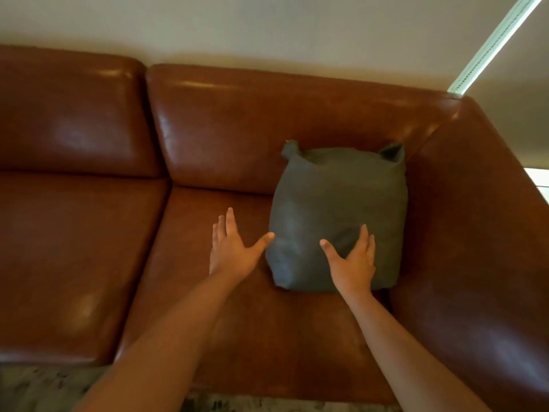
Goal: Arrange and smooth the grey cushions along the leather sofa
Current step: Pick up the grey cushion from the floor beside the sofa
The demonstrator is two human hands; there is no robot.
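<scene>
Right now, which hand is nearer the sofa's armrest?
Right. The right hand lies flat on the grey cushion, which sits beside the armrest; the left hand is beyond the cushion's far side, thumb at its edge.

I see a brown leather sofa (pixel 89 263) filling my view, two seat pads side by side. On the right pad (pixel 267 337), toward three o'clock, one grey cushion (pixel 338 203) stands propped against the backrest (pixel 237 129), its far edge just beside the armrest (pixel 475 233).
</scene>
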